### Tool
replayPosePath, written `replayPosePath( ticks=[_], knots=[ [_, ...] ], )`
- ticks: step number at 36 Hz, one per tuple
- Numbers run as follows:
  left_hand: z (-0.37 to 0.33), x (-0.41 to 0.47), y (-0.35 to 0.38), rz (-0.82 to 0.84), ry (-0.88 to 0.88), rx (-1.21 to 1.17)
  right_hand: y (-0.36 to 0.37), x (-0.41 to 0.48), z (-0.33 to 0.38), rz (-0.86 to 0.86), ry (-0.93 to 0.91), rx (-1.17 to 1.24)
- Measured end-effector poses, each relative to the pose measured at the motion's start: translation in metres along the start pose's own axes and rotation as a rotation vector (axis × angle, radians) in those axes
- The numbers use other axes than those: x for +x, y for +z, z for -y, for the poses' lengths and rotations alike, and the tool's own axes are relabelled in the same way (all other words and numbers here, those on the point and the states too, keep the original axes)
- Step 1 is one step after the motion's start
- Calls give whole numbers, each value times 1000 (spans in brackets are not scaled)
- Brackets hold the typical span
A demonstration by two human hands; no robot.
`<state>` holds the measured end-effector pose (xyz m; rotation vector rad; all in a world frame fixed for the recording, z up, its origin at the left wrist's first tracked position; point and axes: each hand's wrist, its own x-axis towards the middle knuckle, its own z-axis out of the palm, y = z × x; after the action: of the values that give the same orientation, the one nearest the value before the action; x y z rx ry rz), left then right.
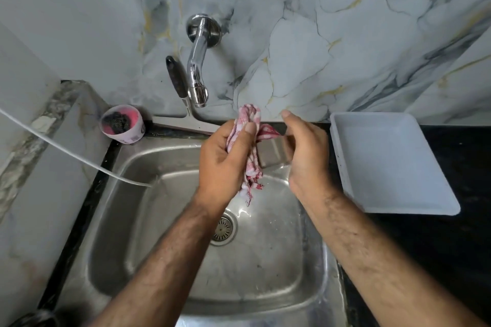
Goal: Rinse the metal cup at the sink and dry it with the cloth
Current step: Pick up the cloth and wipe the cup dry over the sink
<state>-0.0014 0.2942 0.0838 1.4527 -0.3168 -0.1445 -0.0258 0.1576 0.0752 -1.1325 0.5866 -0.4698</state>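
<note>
bright even daylight | glare on sink (271, 220) basin | wide-angle edge bending | slight softness

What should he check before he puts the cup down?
1. Tap off: ok, no water runs from it.
2. Cup held firmly: ok, the right hand grips it over the sink.
3. Cloth touching the cup: ok, the left hand presses it against the cup.
4. Cup dry inside: cannot tell, the opening is hidden.
5. Place to set it: ok, the white tray on the right looks bare.
</note>
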Motion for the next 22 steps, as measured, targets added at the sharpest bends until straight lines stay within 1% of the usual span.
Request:
replayPosePath(
  ticks=[3, 4, 6, 7, 8, 9, 10, 12, 13, 14, 15, 16, 17, 19, 20, 22],
  knots=[
    [-3, 0, 1, -73, -98, -115, -9, 0, -13, -67, 217, 104],
    [-4, 2, 1, -127, -141, -160, -13, 0, -18, -76, 265, 148],
    [-8, 9, 0, -319, -225, -293, -19, -3, -25, -110, 348, 234],
    [-13, 11, -3, -433, -232, -349, -21, -4, -25, -121, 380, 301],
    [-16, 11, -7, -524, -193, -360, -24, -4, -27, -138, 385, 356],
    [-18, 10, -11, -559, -121, -315, -25, -4, -28, -131, 366, 349],
    [-19, 7, -15, -520, -37, -228, -25, -6, -28, -102, 345, 289],
    [-15, -4, -9, -339, 80, 20, -21, -10, -28, -92, 313, 155],
    [-11, -10, -3, -231, 119, 167, -16, -12, -29, -101, 334, 120],
    [-6, -15, 3, -150, 159, 299, -12, -16, -29, -103, 371, 125],
    [-1, -19, 9, -113, 190, 387, -7, -18, -29, -101, 410, 163],
    [4, -20, 11, -134, 198, 406, -4, -21, -29, -109, 450, 209],
    [6, -18, 12, -195, 174, 368, -2, -22, -29, -130, 484, 268],
    [14, -13, 9, -340, 59, 244, -2, -23, -29, -166, 528, 406],
    [20, -11, 7, -374, -20, 182, -3, -22, -30, -184, 536, 445],
    [28, -16, 8, -374, -127, 49, -4, -19, -33, -201, 554, 489]
  ],
)
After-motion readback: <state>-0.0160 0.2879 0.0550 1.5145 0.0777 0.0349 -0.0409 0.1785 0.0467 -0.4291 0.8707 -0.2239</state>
